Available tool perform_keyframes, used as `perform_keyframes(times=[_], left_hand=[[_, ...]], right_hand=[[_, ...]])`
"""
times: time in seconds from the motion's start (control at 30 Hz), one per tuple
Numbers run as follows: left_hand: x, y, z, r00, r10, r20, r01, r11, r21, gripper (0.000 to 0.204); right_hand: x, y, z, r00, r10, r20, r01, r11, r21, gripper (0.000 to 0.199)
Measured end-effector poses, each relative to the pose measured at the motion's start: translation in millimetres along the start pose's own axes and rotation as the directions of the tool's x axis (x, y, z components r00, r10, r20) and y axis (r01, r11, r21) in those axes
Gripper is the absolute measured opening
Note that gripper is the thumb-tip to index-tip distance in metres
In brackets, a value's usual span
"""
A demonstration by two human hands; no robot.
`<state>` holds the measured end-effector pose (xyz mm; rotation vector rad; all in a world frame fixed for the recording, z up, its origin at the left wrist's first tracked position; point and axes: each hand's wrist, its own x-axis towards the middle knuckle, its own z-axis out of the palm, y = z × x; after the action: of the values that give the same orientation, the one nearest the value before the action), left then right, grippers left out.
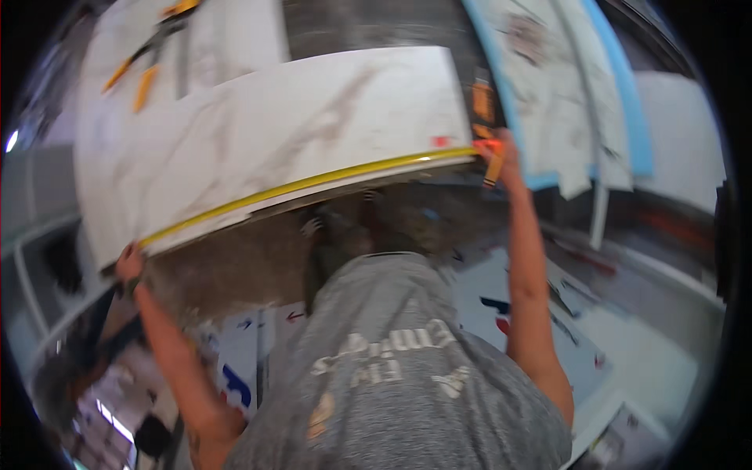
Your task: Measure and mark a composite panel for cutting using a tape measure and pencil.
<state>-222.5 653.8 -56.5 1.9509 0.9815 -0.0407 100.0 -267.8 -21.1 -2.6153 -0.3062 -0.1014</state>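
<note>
A yellow tape measure blade point(313, 182) is pulled out along the near edge of a white marble-patterned panel point(313, 102). At the panel's near left corner, my left hand point(130, 264) is closed on the blade's end. My right hand point(507, 160) grips the orange tape measure case point(490, 149) at the right end of that edge. Blur and the fingers hide part of the case. Just beyond my right hand lies an orange and black utility knife point(482, 100), beside the panel's right edge.
Yellow-handled pliers-like tool point(149, 66) lies on the panels at the far left. Right of the knife are more marble-patterned pieces point(548, 94) over a blue-edged sheet point(638, 141). Printed white boards point(540, 313) with several tools lie low at right. A person point(74, 368) is at lower left.
</note>
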Motion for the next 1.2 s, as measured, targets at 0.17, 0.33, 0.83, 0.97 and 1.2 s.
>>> perform_keyframes(times=[0.17,0.33,0.83,0.97,1.2], left_hand=[[2.7,27.0,44.5,0.981,-0.012,0.193,0.039,0.989,-0.139,0.049],[24.0,-23.0,30.2,0.967,-0.254,-0.03,0.254,0.967,-0.022,0.052],[48.1,-50.3,15.3,0.902,-0.382,-0.2,0.4,0.914,0.059,0.056],[52.7,-49.1,-0.1,0.897,-0.388,-0.211,0.411,0.909,0.076,0.056],[53.3,-51.8,1.0,0.896,-0.399,-0.197,0.426,0.897,0.121,0.057]], right_hand=[[-9.7,0.2,-14.9,0.997,0.063,-0.053,-0.07,0.988,-0.136,0.037],[-12.8,-6.9,-16.4,0.996,0.081,-0.041,-0.086,0.984,-0.154,0.036],[-9.6,-21.8,-0.3,1.0,-0.011,0.01,0.013,0.971,-0.237,0.049],[-8.2,-21.5,5.5,0.997,0.079,0.017,-0.074,0.978,-0.194,0.055],[-6.3,-23.3,9.3,0.977,0.213,-0.016,-0.213,0.97,-0.121,0.056]])
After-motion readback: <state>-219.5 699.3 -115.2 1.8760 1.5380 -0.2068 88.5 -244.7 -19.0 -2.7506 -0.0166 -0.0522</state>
